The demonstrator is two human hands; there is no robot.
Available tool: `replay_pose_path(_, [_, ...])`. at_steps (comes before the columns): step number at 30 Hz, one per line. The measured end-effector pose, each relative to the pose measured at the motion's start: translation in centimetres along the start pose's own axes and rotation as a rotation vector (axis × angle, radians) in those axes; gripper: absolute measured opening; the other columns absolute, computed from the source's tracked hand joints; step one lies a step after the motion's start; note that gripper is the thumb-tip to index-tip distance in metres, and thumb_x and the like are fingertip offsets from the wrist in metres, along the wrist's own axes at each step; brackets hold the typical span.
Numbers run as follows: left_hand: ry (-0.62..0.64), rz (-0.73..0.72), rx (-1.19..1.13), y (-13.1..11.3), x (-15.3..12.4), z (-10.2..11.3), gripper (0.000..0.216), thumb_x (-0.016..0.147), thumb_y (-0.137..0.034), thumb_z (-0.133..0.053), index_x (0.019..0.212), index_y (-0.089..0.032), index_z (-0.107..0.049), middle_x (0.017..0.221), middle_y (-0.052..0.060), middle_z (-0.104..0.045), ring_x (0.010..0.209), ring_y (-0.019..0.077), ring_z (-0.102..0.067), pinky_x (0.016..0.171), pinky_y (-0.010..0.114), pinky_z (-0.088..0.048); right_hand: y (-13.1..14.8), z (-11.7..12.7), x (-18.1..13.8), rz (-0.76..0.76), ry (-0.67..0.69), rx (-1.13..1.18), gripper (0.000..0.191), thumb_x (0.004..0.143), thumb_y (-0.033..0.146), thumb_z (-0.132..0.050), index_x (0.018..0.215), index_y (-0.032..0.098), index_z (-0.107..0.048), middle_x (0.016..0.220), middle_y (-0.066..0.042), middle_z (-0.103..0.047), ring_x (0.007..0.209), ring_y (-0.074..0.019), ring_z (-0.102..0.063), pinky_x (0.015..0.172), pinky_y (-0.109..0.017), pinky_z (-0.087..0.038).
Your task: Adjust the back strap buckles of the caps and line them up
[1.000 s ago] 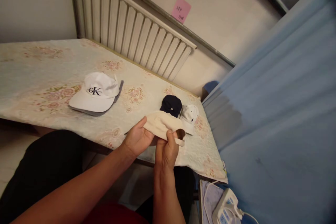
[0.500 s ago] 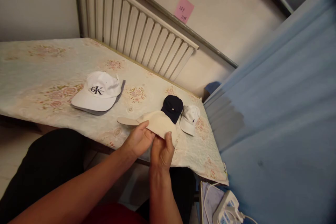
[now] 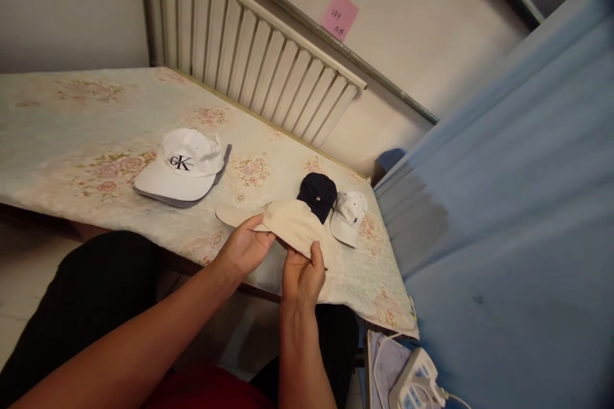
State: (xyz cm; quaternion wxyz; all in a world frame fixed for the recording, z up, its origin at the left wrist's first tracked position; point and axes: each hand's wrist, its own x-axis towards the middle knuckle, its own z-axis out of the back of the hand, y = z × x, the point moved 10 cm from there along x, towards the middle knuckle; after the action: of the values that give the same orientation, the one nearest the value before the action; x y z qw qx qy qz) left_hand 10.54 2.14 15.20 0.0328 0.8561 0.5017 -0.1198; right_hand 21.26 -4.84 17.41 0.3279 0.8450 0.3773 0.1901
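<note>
A cream baseball cap is held over the near edge of the table, its brim pointing left. My left hand grips it near where brim and crown meet, thumb on top. At the crown's lower edge, my right hand pinches the cap with the thumb outside and the fingers underneath, partly hidden. Just behind the cap lies a navy cap with a small white mark. Beside that one rests a small white cap with a dark logo. Farther left sits a larger white cap with black "CK" lettering and a grey under-brim.
The table wears a floral cloth. Behind it stands a white slatted radiator, with a pink note above. A blue curtain hangs on the right. A power strip with cables lies at the lower right.
The cream cap has tilted so more of its brim top shows. My left hand has slid slightly left towards the brim; my right hand has moved slightly right, widening the gap between them.
</note>
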Motion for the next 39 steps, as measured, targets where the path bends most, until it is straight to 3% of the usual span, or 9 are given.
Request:
replay_pose_path(4, [0.054,0.036,0.066,2.3,-1.2,-0.9,0.046,0.088,-0.005,-0.041,0.133,-0.011,-0.05,0.114,0.013,-0.069,0.103,0.0209,-0.066,0.097,0.033,-0.051,-0.9,-0.9,-0.7,0.003,0.011,-0.006,0.052,0.083,0.026,-0.055,0.134,0.02,-0.045,0.131,-0.008,-0.059,0.121,-0.0191,-0.056,0.108,-0.046,-0.038])
replay_pose_path(8, [0.09,0.139,0.079,4.5,-2.3,-1.3,0.048,0.088,-0.009,-0.042,0.135,-0.011,-0.048,0.119,0.014,-0.067,0.111,0.0238,-0.062,0.102,0.036,-0.046,-2.7,-0.3,-1.2,-0.073,-0.092,-0.001,0.055,0.082,0.027,-0.058,0.134,0.014,-0.045,0.13,-0.011,-0.06,0.115,-0.0195,-0.06,0.109,-0.043,-0.038])
replay_pose_path(19, [0.092,-0.045,0.062,-0.7,-2.0,-1.9,0.048,0.083,-0.011,-0.047,0.131,-0.008,-0.051,0.115,0.014,-0.068,0.108,0.0287,-0.063,0.102,0.047,-0.046,0.2,-0.7,-0.1,0.037,0.03,0.011,0.056,0.085,0.025,-0.053,0.14,0.023,-0.038,0.138,-0.006,-0.053,0.125,-0.0201,-0.051,0.109,-0.047,-0.038])
replay_pose_path(23, [0.126,-0.069,0.104,-0.7,-2.3,-2.2,0.056,0.08,-0.006,-0.047,0.136,-0.011,-0.047,0.119,0.012,-0.066,0.111,0.0272,-0.061,0.105,0.044,-0.043,0.6,-0.8,-0.1,0.042,0.05,0.031,0.055,0.086,0.023,-0.053,0.139,0.023,-0.04,0.139,-0.006,-0.052,0.126,-0.0202,-0.05,0.11,-0.047,-0.036])
replay_pose_path(29, [0.263,-0.005,0.139,1.8,-3.1,-3.1,0.067,0.078,-0.002,-0.043,0.144,-0.014,-0.035,0.129,0.011,-0.061,0.119,0.0257,-0.056,0.112,0.044,-0.033,-0.3,-0.6,-0.2,0.024,0.006,-0.021,0.056,0.083,0.025,-0.057,0.136,0.018,-0.043,0.132,-0.009,-0.058,0.122,-0.0215,-0.054,0.11,-0.047,-0.037])
replay_pose_path(33, [0.285,0.028,0.088,1.4,-3.4,-3.0,0.058,0.087,-0.015,-0.047,0.144,-0.011,-0.035,0.128,0.013,-0.061,0.123,0.0276,-0.052,0.112,0.045,-0.031,-0.7,0.9,0.3,-0.034,-0.081,-0.01,0.05,0.08,0.024,-0.06,0.128,0.012,-0.051,0.126,-0.011,-0.063,0.12,-0.0214,-0.056,0.11,-0.043,-0.037])
replay_pose_path(39, [0.236,0.044,0.012,-0.6,-3.1,-2.2,0.059,0.09,-0.045,-0.048,0.14,-0.016,-0.041,0.123,0.013,-0.064,0.123,0.0314,-0.052,0.107,0.048,-0.036,0.0,2.3,1.1,-0.061,-0.084,0.081,0.047,0.078,0.018,-0.061,0.124,0.011,-0.054,0.129,-0.01,-0.061,0.124,-0.0217,-0.053,0.109,-0.044,-0.038])
